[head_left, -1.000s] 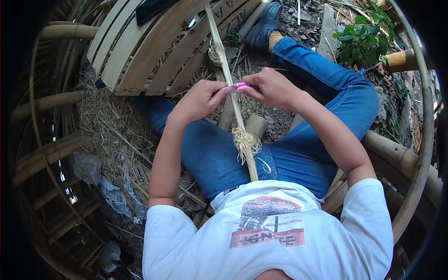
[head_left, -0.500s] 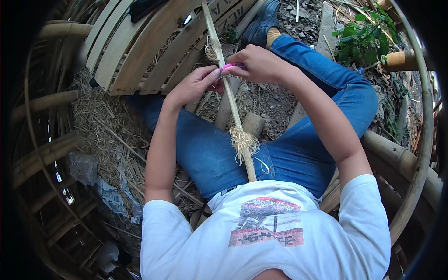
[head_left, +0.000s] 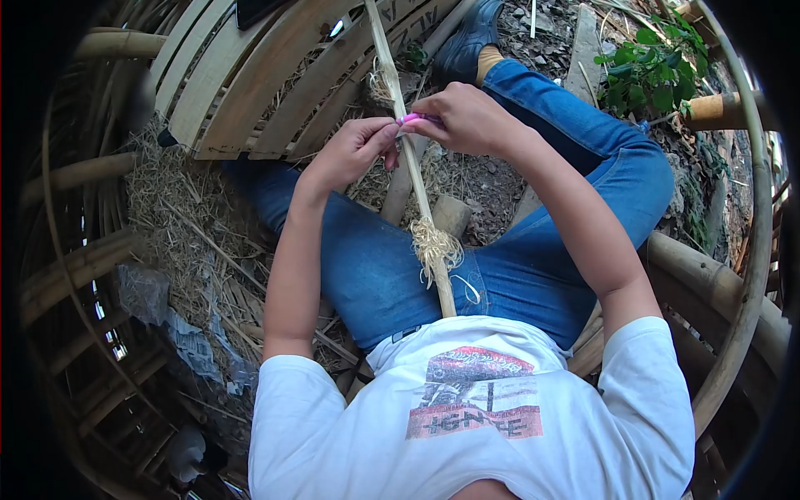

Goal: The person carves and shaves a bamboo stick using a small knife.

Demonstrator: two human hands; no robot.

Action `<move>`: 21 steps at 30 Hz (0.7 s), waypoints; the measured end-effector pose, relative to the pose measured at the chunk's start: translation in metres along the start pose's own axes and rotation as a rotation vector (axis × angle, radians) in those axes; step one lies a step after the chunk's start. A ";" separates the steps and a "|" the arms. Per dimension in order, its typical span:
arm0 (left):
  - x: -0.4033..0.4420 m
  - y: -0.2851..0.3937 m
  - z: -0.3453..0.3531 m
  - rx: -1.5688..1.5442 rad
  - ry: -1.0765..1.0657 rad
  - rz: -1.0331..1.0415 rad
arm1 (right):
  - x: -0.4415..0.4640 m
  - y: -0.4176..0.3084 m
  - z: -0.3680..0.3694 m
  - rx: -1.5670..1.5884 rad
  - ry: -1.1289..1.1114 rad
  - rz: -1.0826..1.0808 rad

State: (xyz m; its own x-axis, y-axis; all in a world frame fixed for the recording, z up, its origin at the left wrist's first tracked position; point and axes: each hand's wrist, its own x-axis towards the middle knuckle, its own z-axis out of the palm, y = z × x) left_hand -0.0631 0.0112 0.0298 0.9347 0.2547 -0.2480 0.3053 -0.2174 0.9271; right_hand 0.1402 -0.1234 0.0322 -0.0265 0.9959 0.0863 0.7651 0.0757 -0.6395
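Observation:
A long pale wooden stick (head_left: 419,187) runs from my waist, between my legs, up past the slatted wood. My right hand (head_left: 467,118) is closed around a small pink-handled knife (head_left: 411,119), held across the stick. Thumb and fingers of my left hand (head_left: 354,152) pinch the other end of the knife, just left of the stick; the blade is mostly hidden. Curled wood shavings (head_left: 436,248) cling to the stick near my lap, and another tuft of shavings (head_left: 380,86) hangs on it beyond my hands.
A slatted wooden panel (head_left: 250,83) with a dark flat object (head_left: 254,10) on it stands at upper left. Straw-like shavings (head_left: 187,200) litter the ground on the left. Bamboo poles (head_left: 708,279) flank the right side, near a leafy green plant (head_left: 654,71).
Both hands have shifted very slightly to the right along with the knife. The grip and the stick look much the same.

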 end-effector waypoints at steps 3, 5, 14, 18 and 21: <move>0.000 0.001 0.001 -0.022 -0.020 -0.018 | 0.000 0.003 0.001 -0.016 0.010 -0.054; -0.006 -0.002 0.005 -0.063 -0.048 -0.016 | -0.005 0.001 0.004 0.029 0.038 -0.102; -0.033 -0.003 0.026 -0.039 -0.059 -0.024 | -0.033 -0.025 0.006 0.010 -0.050 -0.003; -0.035 -0.004 0.029 -0.010 -0.044 -0.006 | -0.039 -0.025 0.012 0.005 -0.021 -0.016; -0.035 0.000 0.029 0.002 -0.025 0.007 | -0.038 -0.026 0.011 0.001 -0.024 -0.011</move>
State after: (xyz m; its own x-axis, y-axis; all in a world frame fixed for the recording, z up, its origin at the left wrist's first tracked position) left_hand -0.0905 -0.0247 0.0301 0.9410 0.2300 -0.2482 0.2989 -0.2211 0.9283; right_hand 0.1143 -0.1624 0.0377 -0.0505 0.9959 0.0754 0.7637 0.0872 -0.6396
